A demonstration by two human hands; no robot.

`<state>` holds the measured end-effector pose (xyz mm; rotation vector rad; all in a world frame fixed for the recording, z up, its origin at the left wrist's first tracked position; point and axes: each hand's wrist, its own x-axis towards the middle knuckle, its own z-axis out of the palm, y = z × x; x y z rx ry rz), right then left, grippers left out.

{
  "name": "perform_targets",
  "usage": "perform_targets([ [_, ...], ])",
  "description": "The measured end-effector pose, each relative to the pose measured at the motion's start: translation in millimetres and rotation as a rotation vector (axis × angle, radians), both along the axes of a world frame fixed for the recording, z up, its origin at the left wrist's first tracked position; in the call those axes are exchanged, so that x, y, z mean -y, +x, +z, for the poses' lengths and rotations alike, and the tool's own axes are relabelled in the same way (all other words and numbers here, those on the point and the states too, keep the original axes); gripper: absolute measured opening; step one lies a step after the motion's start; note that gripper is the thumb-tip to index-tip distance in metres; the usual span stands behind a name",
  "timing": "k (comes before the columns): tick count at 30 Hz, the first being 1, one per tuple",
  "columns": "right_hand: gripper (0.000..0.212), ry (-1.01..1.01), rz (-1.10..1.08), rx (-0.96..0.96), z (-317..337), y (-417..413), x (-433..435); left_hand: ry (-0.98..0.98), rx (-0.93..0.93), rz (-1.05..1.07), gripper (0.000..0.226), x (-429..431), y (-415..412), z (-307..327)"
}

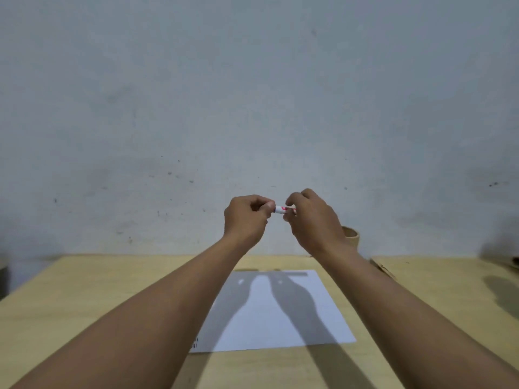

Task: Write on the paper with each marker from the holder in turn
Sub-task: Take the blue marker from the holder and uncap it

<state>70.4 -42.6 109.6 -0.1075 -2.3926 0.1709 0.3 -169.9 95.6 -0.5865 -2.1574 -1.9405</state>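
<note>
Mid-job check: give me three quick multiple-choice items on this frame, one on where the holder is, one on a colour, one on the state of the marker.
1. Where does the holder stand?
A. On the paper
B. At the far edge of the table, behind the right wrist
C. At the table's near left corner

2. What colour is the marker barrel where it shows between the hands?
A. White with red print
B. Plain black
C. Green

3. How is the marker held?
A. Lying loose on the paper
C. Standing in the holder
B. Raised above the table, gripped at both ends by the left hand and the right hand

Answers: 1 B, since its wooden rim peeks out past the right wrist near the wall. 2 A, since a white barrel with red marks shows. 3 B, since both hands pinch it in the air.
</note>
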Motion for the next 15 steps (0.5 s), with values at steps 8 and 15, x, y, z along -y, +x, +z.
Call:
perform_targets([
  [8,0.043,-1.11,0.134,-0.054,-14.7,8.3,50.3,0.189,0.131,-0.046,0.017,26.0,8.7,-3.3],
  [15,0.014,-1.815,0.375,-0.143,-9.5,9.0,66.1,0.053,0.002,-0.126,0.006,46.8,12.5,-0.1],
])
